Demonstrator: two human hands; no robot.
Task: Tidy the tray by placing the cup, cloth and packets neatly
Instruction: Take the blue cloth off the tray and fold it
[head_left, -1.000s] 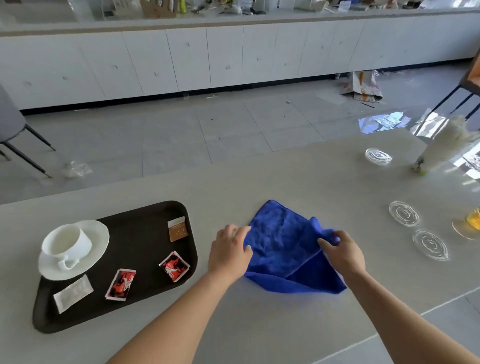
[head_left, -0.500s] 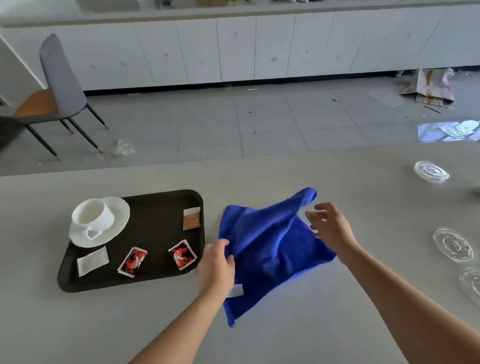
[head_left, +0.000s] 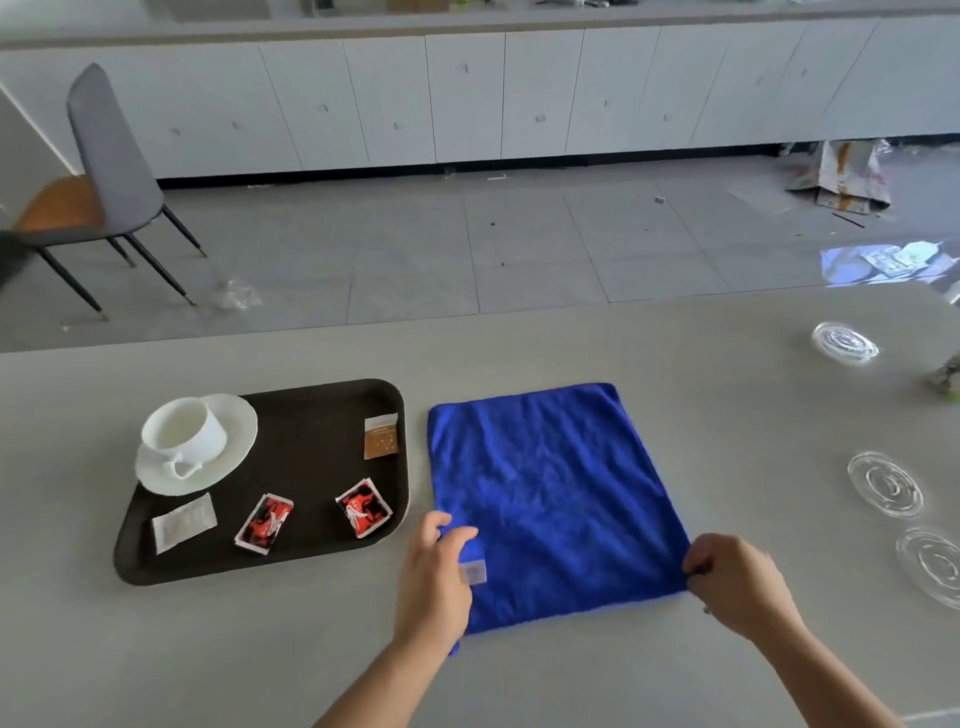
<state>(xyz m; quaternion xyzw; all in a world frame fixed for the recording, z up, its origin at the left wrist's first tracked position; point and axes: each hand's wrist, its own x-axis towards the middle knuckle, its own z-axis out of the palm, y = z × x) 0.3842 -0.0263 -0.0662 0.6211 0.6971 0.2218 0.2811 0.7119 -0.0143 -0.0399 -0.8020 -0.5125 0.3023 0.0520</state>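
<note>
At the far left of the counter (head_left: 675, 353), the dark tray (head_left: 311, 462) is sitting with its long side toward the person. The white cup (head_left: 182, 434) is standing upright on a saucer (head_left: 236, 449) in the tray's far left corner. A white packet (head_left: 184, 522) is lying just in front of the saucer. Two red packets (head_left: 264, 522) (head_left: 363, 506) are lying along the near side, apart from each other. A brown packet (head_left: 381, 436) is lying near the tray's right rim.

Just right of the tray, the blue cloth (head_left: 550, 499) is lying spread flat on the counter.

The left hand (head_left: 436, 577) is pinching the cloth's near left edge beside a small label, fingers curled over the fabric. The right hand (head_left: 732, 582) is gripping the near right corner, fingers closed on it.

Further right, three clear lids (head_left: 845, 343) (head_left: 884, 484) (head_left: 930, 564) are lying apart on the counter.
</note>
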